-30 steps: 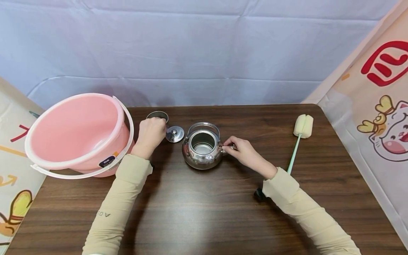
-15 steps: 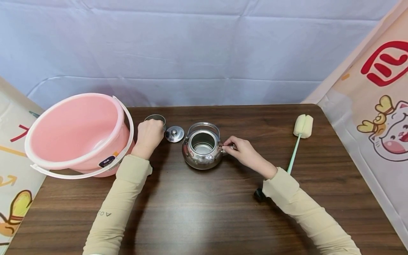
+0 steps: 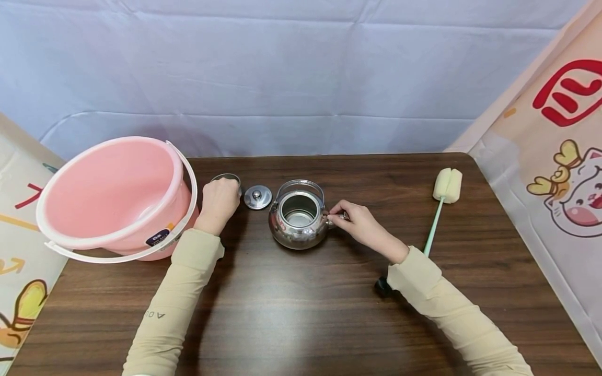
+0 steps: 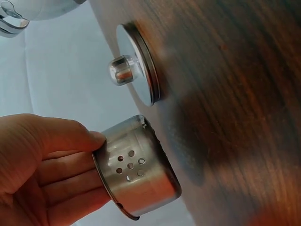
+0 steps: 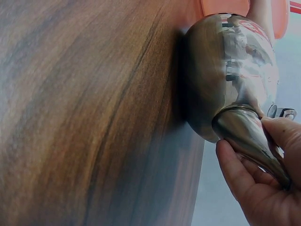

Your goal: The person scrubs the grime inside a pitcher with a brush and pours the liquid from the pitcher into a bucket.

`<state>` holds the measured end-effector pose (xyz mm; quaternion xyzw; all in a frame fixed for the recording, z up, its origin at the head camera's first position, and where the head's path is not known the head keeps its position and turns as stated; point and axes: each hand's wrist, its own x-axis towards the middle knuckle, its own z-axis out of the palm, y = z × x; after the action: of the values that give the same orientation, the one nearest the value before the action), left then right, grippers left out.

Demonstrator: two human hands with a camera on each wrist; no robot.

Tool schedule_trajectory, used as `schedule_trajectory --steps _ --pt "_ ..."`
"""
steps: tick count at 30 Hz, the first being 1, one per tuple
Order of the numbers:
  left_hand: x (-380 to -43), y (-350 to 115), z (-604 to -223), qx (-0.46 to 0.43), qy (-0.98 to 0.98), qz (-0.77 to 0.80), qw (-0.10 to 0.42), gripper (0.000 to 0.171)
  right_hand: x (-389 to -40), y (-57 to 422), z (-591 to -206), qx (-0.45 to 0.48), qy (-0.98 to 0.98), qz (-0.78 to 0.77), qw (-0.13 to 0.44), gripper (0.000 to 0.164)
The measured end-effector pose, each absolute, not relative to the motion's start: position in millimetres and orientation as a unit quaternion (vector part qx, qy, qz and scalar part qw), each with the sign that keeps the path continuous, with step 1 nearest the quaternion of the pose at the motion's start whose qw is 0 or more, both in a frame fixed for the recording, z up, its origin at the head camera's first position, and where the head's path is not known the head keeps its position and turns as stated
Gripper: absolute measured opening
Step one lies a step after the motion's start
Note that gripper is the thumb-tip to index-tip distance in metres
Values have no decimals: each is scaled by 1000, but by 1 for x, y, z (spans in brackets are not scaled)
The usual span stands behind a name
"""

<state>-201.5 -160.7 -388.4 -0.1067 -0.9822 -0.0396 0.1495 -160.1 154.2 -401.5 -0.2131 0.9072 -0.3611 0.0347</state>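
My left hand (image 3: 219, 202) pinches the rim of a small steel tea strainer basket (image 4: 141, 165), thumb on one side and fingers on the other. Holes pierce its wall. In the head view the hand covers most of it, and I cannot tell whether its base touches the table. Just right of it lies the round steel lid (image 3: 257, 197), knob up. The steel teapot (image 3: 298, 237) stands upright and uncovered, its bail handle raised. My right hand (image 3: 359, 224) holds the teapot's spout (image 5: 249, 136) between thumb and fingers.
A pink bucket (image 3: 183, 203) with a white handle stands at the left, close to my left forearm. At the right lies a sponge brush (image 3: 447, 186) with a green stick, partly behind my right sleeve. The dark wooden table (image 3: 301, 313) ends at a pale backdrop.
My left hand has shifted slightly left and toward me with the strainer basket, away from the lid. The right hand and teapot have stayed put.
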Motion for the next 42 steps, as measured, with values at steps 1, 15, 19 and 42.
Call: schedule_trajectory --steps 1,15,19,42 --pt "-202 -161 -389 -106 -983 -40 147 9 -160 154 -402 -213 907 -361 35 16" --pt "-202 -162 -393 -111 -986 -38 120 11 -160 154 -402 -212 909 -357 37 17" --pt "-201 -161 -393 -111 -987 -38 109 11 -160 154 -402 -211 908 -359 34 16" --pt "-198 -161 -389 -100 -991 -58 69 12 -159 153 -401 -207 908 -363 42 15"
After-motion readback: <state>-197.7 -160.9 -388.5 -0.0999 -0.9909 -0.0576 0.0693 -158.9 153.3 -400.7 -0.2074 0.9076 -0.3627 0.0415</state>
